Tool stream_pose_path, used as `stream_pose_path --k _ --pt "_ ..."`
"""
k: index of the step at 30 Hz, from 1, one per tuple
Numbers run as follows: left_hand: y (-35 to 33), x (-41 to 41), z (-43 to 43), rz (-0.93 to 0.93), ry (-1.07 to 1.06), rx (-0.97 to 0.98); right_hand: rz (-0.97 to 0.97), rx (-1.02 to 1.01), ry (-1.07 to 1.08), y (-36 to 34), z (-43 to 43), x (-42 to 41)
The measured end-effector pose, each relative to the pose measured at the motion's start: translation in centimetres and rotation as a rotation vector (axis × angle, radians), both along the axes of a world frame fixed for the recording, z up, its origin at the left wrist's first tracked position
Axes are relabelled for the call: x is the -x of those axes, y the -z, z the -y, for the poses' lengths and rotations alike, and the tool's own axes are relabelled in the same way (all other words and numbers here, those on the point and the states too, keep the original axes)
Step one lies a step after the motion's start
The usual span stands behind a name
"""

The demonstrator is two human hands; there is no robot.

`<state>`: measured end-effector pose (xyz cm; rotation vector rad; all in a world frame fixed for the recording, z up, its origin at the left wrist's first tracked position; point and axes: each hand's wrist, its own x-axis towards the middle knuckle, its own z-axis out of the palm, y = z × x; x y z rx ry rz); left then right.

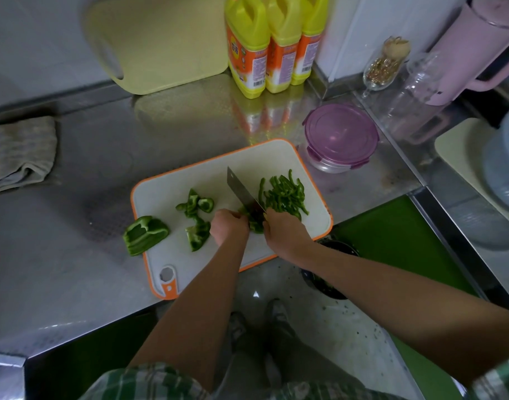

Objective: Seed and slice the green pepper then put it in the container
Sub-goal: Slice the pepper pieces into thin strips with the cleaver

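Head view: slicing the green pepper piece (254, 226) on the cutting board (172, 194).
Right hand (285, 233) is holding the knife (243, 193) in its grip; left hand (230, 226), grip curled, is pinning the piece beside the blade. Tucked fingertips and thin, even cuts seem best.

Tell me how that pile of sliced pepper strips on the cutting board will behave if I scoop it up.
The pepper strips are thin and loosely heaped, so they will probably scatter rather than lift together. Their glossy skin suggests they may slip from a grip. Being light, they should slide easily across the cutting board when pushed.
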<state>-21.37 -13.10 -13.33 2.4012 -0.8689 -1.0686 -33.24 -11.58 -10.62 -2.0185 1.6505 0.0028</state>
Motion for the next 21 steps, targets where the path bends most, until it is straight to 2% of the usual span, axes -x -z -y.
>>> stream_pose_path --k 6,9,13,18,21 --pt "-0.1 -0.4 -0.2 -0.012 0.094 0.02 -0.024 0.064 0.021 0.6 0.7 -1.5" --pt "-0.1 -0.6 -0.8 0.004 0.158 0.051 0.063 0.104 0.078 0.9 1.0 -1.1" --pt "0.2 -0.9 -1.0 -0.02 0.133 0.101 0.14 0.148 0.139 1.1 1.1 -0.6" --pt "0.0 -0.8 -0.8 -0.013 0.118 0.086 0.16 0.174 0.079 0.0 1.4 0.2" --pt "-0.1 -0.7 -0.7 -0.004 0.103 0.072 0.124 0.12 0.021 -0.1 0.9 0.6"
